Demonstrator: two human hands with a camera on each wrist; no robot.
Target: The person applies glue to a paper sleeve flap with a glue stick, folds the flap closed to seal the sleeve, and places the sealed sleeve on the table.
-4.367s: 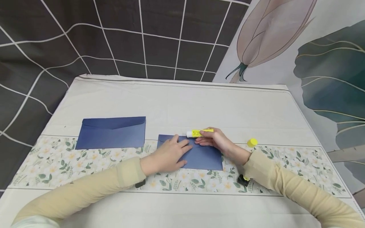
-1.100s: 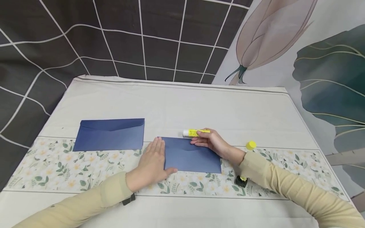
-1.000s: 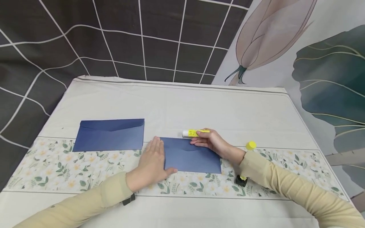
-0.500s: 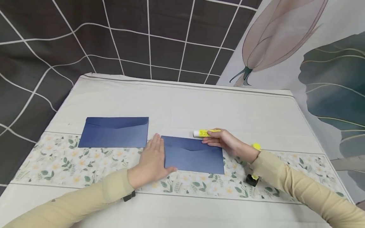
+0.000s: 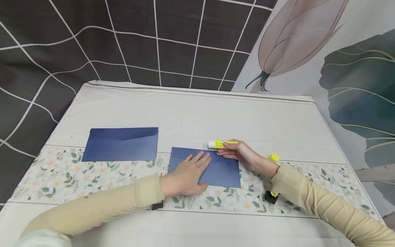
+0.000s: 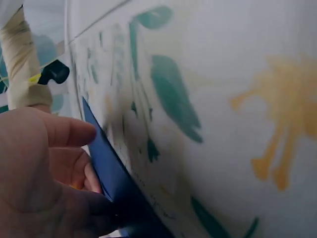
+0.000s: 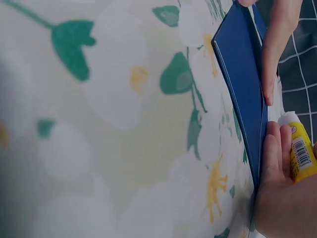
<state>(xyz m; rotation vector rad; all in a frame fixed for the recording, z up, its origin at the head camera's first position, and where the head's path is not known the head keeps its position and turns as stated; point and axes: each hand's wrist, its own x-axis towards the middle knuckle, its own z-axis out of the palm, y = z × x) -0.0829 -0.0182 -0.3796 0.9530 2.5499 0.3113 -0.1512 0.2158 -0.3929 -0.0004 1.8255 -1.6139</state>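
Observation:
A dark blue envelope [image 5: 222, 173] lies flat in the middle of the table with its flap folded down. My left hand [image 5: 189, 175] rests palm down across its left half, fingers straight and pointing towards the flap; the hand hides part of the flap's edge. At the envelope's upper right, my right hand [image 5: 245, 154] pinches a yellow and white glue stick [image 5: 217, 144] between thumb and fingers, just beyond the top edge. The right wrist view shows the glue stick [image 7: 301, 151] uncapped end up, beside the fingers that touch the envelope [image 7: 242, 74].
To the left lies a second blue envelope [image 5: 123, 147], flap folded over. A yellow cap [image 5: 274, 157] stands on the cloth behind my right wrist. White cloth with a floral band [image 5: 102, 178] covers the table, and a dark gridded curtain [image 5: 179, 51] hangs behind it.
My left hand has slid from the envelope's left end rightward onto its middle. My right hand, still holding the glue stick, has shifted right along the top edge.

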